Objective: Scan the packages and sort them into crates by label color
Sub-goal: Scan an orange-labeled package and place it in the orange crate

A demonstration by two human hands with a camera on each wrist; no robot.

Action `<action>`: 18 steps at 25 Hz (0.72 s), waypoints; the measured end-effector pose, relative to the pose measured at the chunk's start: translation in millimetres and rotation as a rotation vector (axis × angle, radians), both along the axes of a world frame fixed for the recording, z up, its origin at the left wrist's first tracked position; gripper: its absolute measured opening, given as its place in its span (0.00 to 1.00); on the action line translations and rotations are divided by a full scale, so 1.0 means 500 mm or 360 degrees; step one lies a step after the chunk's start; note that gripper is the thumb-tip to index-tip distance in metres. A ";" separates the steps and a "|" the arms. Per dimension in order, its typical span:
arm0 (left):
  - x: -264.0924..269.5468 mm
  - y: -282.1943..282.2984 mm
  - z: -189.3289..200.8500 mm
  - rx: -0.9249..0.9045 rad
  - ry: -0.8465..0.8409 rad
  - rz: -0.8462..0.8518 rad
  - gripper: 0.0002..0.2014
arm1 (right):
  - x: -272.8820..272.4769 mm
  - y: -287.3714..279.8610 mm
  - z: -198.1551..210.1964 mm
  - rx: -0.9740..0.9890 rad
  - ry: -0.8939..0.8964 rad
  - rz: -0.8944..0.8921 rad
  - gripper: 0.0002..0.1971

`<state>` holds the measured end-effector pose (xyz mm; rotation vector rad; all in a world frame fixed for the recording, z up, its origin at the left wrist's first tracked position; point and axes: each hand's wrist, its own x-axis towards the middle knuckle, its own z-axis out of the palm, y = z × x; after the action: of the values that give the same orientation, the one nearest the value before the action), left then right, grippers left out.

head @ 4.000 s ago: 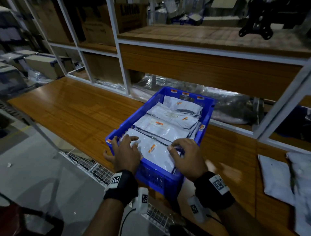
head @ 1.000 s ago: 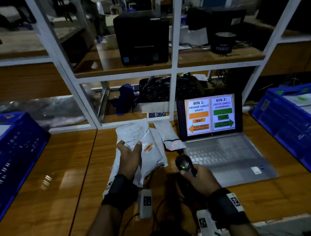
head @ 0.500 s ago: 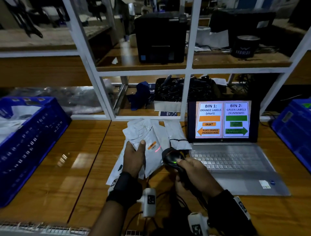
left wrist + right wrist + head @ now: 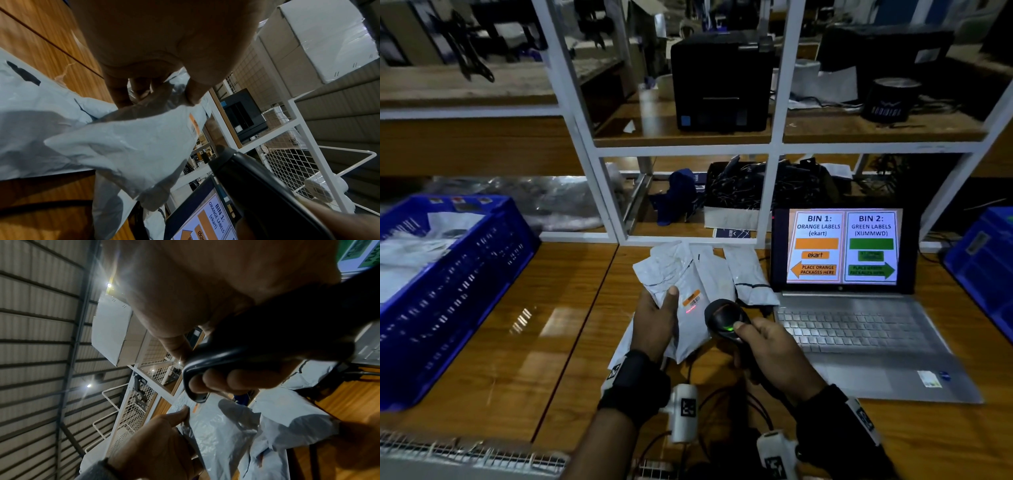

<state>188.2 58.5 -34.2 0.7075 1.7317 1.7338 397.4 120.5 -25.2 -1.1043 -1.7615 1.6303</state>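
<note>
My left hand holds a white plastic mailer tilted up over the wooden table, thumb on its front. The mailer's orange barcode label faces me. A red scan light falls just below that label. My right hand grips a black barcode scanner with a green light on top, aimed at the mailer from the right. The left wrist view shows the mailer, its label and the scanner. In the right wrist view fingers curl round the scanner.
More white mailers lie on the table behind the held one. An open laptop at the right shows orange to the left, green to the right. One blue crate stands left with mailers inside, another blue crate at the right edge. Cables trail near me.
Four seconds ago both hands were in the blue crate of mailers. Since one second ago the scanner has swung left and the red light moved from a neighbouring mailer onto the held one.
</note>
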 end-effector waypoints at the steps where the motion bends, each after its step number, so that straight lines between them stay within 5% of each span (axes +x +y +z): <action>1: 0.000 -0.002 0.000 0.0008 -0.0011 -0.0012 0.17 | -0.002 -0.003 0.002 -0.0004 0.0006 0.0009 0.30; 18: -0.002 -0.021 -0.013 0.0052 -0.0071 -0.0054 0.17 | -0.004 -0.027 0.012 0.0009 0.0063 0.0063 0.24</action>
<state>187.2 47.8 -40.5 0.7033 1.6560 1.7453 395.5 106.8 -19.1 -1.0337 -1.7723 1.6579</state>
